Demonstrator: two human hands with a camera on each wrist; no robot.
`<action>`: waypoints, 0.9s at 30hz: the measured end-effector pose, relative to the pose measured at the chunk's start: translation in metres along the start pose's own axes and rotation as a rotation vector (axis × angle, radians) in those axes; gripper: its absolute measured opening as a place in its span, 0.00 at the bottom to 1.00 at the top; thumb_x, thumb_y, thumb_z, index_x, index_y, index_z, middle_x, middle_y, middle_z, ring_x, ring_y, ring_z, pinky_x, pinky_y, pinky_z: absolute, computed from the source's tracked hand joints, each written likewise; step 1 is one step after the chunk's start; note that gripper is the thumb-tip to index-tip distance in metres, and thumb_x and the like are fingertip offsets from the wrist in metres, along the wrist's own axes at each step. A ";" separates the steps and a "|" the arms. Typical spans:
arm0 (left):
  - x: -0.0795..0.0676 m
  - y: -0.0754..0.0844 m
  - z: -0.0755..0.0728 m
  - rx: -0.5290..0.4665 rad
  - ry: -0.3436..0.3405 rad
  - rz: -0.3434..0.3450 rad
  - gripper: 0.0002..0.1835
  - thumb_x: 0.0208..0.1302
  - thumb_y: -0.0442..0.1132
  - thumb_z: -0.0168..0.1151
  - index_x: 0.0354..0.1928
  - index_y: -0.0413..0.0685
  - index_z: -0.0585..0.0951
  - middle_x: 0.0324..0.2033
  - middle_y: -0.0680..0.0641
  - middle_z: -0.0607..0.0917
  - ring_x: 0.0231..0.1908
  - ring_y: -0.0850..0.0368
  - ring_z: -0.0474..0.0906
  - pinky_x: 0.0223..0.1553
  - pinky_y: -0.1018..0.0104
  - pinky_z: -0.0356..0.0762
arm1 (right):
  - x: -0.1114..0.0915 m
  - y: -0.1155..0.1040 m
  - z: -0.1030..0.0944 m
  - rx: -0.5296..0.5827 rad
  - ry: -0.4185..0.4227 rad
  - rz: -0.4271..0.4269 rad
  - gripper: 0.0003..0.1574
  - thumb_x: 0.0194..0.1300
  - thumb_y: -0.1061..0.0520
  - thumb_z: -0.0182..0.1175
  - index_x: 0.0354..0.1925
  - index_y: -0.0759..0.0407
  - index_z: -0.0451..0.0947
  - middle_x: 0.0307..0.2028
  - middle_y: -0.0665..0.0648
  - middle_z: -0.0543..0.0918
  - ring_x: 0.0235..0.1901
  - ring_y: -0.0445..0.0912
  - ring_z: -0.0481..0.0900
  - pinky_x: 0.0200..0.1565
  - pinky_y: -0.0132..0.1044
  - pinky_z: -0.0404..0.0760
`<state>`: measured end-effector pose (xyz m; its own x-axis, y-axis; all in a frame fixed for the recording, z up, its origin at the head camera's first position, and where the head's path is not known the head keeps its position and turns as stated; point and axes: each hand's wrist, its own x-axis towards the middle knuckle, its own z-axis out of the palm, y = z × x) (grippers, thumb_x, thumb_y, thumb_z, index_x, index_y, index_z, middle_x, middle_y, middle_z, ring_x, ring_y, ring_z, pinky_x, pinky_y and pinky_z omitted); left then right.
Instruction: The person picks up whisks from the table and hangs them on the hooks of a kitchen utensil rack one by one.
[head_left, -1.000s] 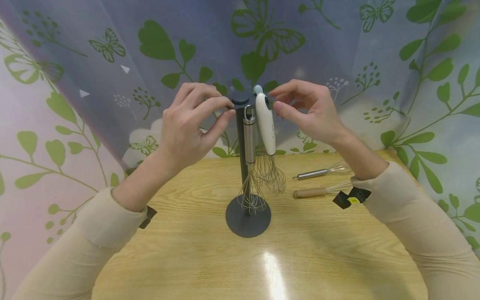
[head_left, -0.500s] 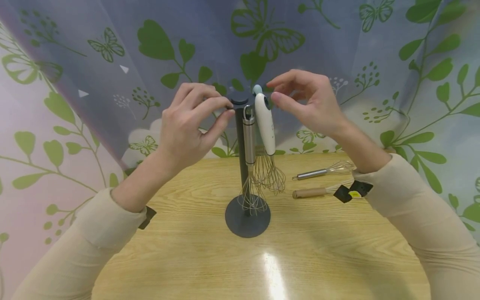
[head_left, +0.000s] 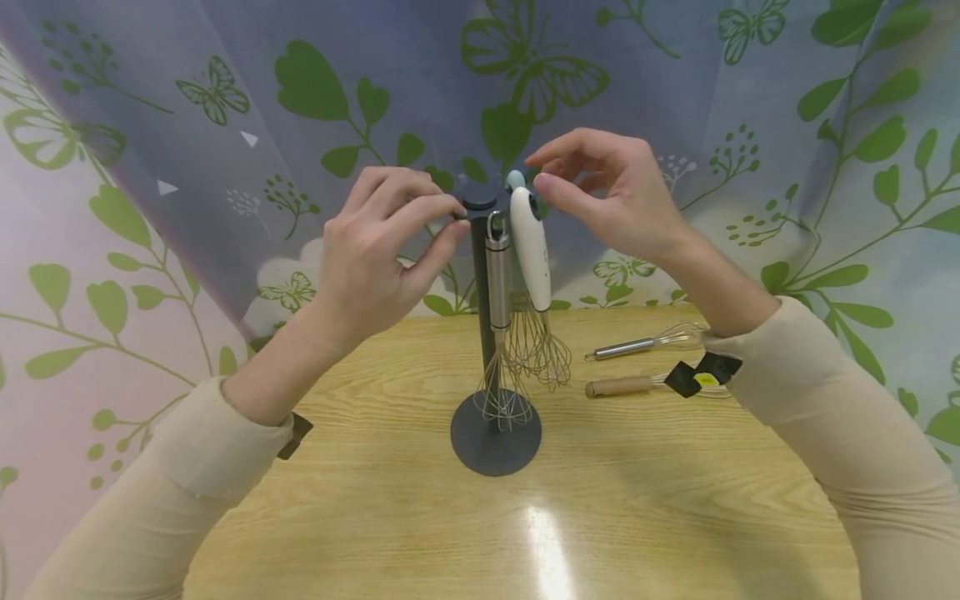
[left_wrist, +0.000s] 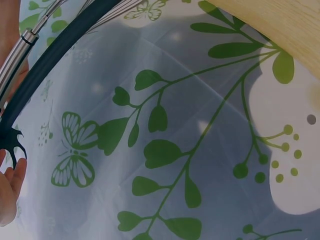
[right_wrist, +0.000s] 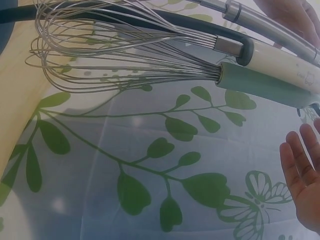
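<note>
A dark grey whisk stand (head_left: 480, 450) rises from the table, with several whisks hanging at its top. Nearest hangs a steel-handled whisk (head_left: 499, 283); beside it is a white-handled whisk (head_left: 532, 250). Behind that one hangs a whisk with a pale blue-green handle (right_wrist: 267, 83), plain in the right wrist view. With thumb and forefinger my left hand (head_left: 375, 242) pinches the left side of the stand's top, at a hook. Just right of the pale blue-green handle's top is my right hand (head_left: 622, 196), its fingers parted and holding nothing.
On the table (head_left: 390, 517), right of the stand, lie a steel-handled whisk (head_left: 630, 347) and a wooden-handled whisk (head_left: 622, 386). A patterned curtain (head_left: 420, 75) hangs behind the table.
My right hand has risen a little and shifted slightly left, above the white-handled whisk's upper end. My left hand keeps its place at the stand's top, and the hanging whisks barely differ.
</note>
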<state>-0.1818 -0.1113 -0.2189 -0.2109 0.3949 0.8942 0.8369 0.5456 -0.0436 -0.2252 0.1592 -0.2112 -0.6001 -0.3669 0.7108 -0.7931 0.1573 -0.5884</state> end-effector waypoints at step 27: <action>0.004 0.001 -0.001 0.076 -0.014 0.028 0.10 0.71 0.43 0.68 0.38 0.44 0.88 0.38 0.42 0.88 0.46 0.43 0.81 0.25 0.54 0.80 | 0.007 -0.004 0.002 -0.037 -0.048 0.025 0.07 0.72 0.67 0.63 0.45 0.70 0.85 0.32 0.39 0.86 0.31 0.42 0.84 0.34 0.32 0.84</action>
<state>-0.1808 -0.1098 -0.2145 -0.1953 0.4213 0.8856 0.8023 0.5880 -0.1028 -0.2262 0.1541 -0.2052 -0.6149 -0.4061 0.6760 -0.7817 0.2003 -0.5907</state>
